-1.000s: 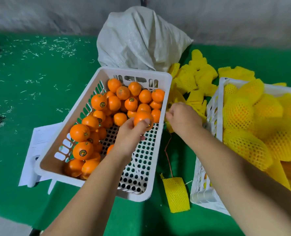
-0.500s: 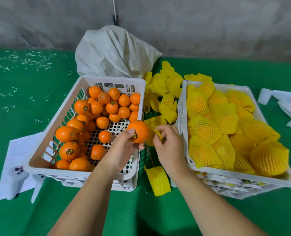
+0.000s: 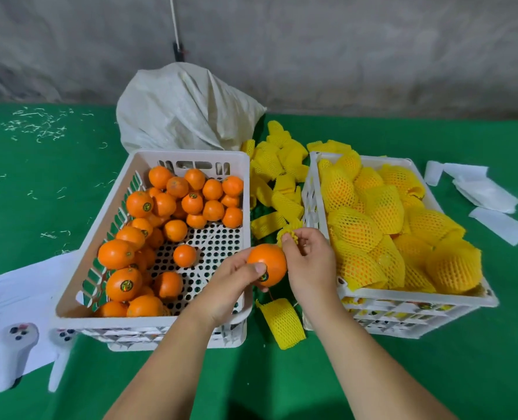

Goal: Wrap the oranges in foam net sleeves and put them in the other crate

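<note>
Since the earlier frame, the left hand has carried the round glossy orange toward five o'clock, gripping it beside the right hand, which pinches a yellow foam net sleeve; next, the sleeve likely needs stretching open over the fruit.

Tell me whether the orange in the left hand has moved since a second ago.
Yes. The orange in the left hand has come out from over the left crate, past its right rim, toward the gap beside the right hand.
</note>
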